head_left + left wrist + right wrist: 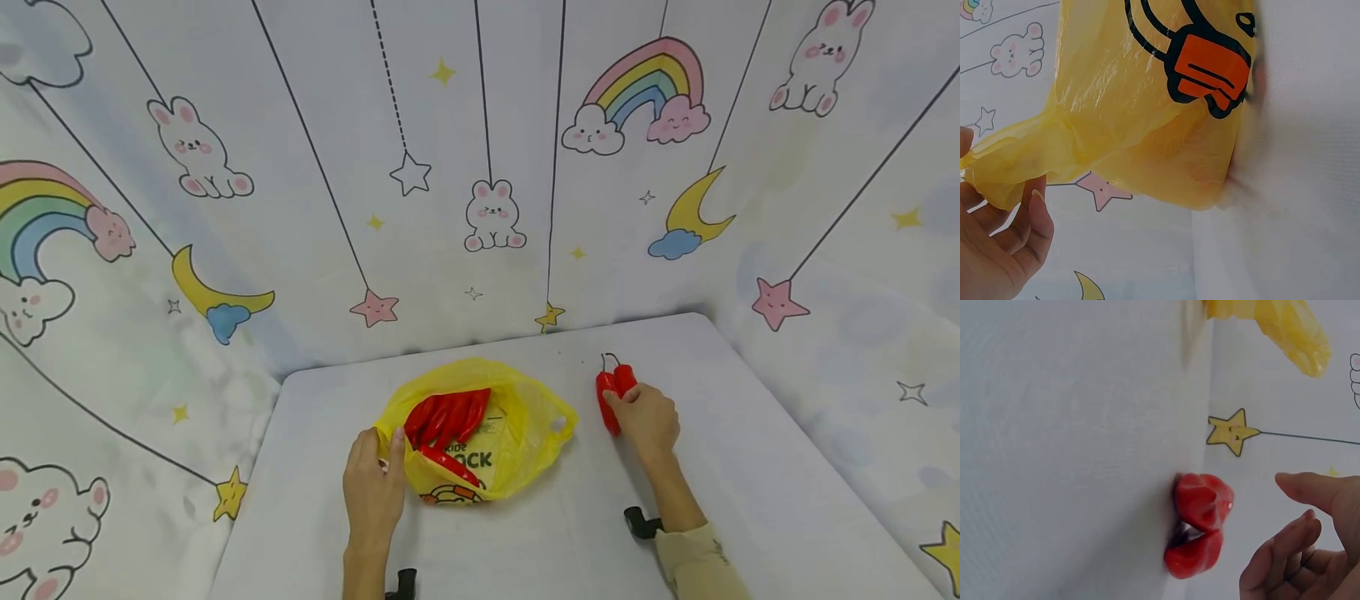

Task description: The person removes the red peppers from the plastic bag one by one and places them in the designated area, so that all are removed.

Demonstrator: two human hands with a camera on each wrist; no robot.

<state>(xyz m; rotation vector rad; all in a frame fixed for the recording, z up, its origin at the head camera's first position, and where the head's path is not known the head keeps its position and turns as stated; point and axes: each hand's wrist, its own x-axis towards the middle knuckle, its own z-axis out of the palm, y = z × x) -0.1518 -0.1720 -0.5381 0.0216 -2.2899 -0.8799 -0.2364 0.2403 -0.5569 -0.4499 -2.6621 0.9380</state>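
A yellow plastic bag [521, 446] stands with its mouth spread wide, several red chili peppers [450, 417] inside it. My left hand [372, 487] pinches the bag's left rim between thumb and fingers; the left wrist view shows the plastic [1035, 150] pulled out toward that hand [1004, 244]. To the right of the bag, two red peppers [605, 408] with thin dark stems lie side by side on the table. My right hand [651, 421] is over them, and the right wrist view has its thumb and fingers [1288, 540] parted, apart from the peppers [1200, 503].
A white-covered table [540, 542] carries everything, its back edge meeting a cloth backdrop [435, 267] printed with bunnies, stars and rainbows. Black wrist-camera pieces [642, 523] show beside both wrists.
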